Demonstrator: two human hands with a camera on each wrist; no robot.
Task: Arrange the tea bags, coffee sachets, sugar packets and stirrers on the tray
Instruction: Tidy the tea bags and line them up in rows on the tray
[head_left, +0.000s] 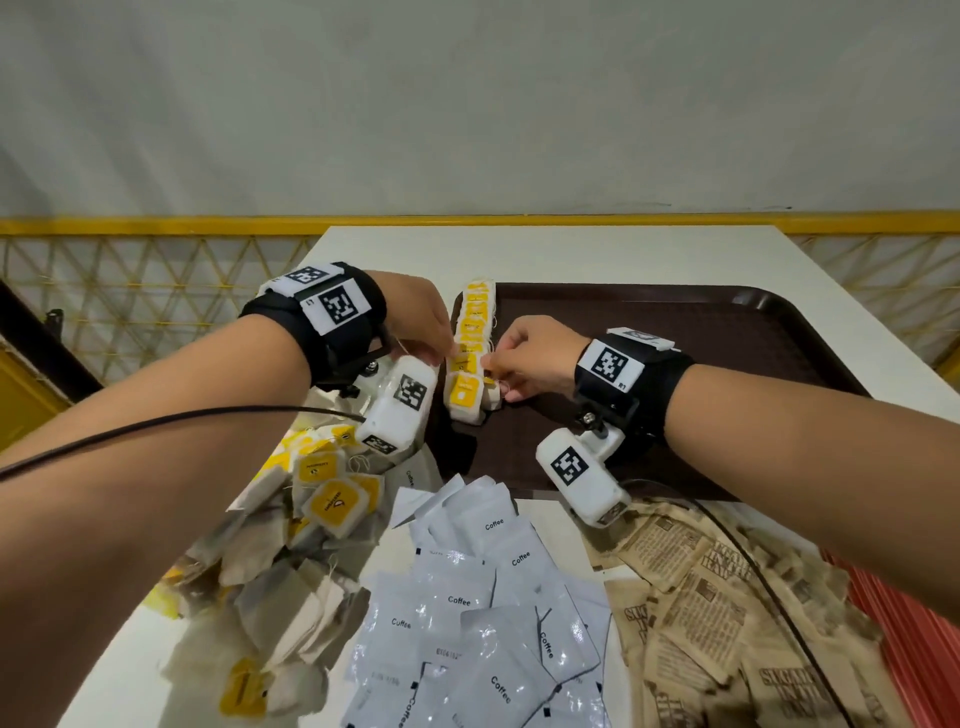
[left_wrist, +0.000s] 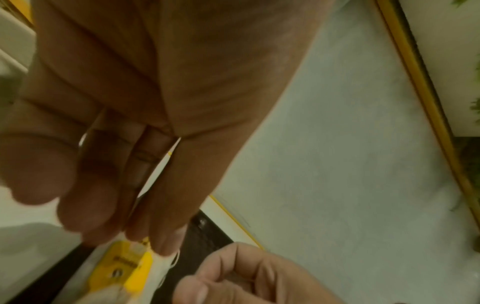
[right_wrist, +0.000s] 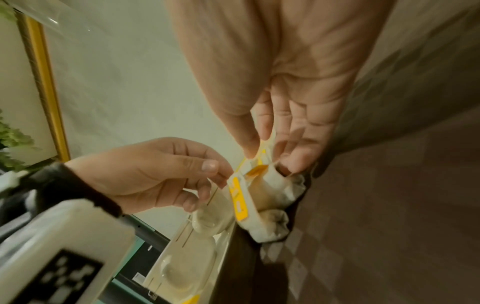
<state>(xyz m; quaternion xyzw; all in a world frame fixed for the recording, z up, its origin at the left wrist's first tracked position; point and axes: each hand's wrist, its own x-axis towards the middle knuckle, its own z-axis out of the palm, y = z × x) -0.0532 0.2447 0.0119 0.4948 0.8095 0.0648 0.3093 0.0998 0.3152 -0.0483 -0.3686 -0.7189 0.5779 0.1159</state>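
A row of tea bags (head_left: 470, 353) with yellow tags lies along the left edge of the dark brown tray (head_left: 701, 332). Both hands meet at the near end of this row. My left hand (head_left: 444, 356) comes in from the left and pinches a tea bag (right_wrist: 239, 197) by its tag edge; its fingertips (left_wrist: 161, 244) point down at the yellow tag (left_wrist: 127, 267). From the right, my right hand (head_left: 491, 364) pinches the neighbouring tea bag's tag (right_wrist: 257, 164) between thumb and fingers (right_wrist: 293, 148). The bags under the hands are partly hidden.
On the white table (head_left: 571, 249) in front of the tray lie a loose heap of tea bags (head_left: 322, 499), several white coffee sachets (head_left: 467, 597) and brown sugar packets (head_left: 701, 597). A red ribbed thing (head_left: 914, 649) shows at the right edge. Most of the tray is bare.
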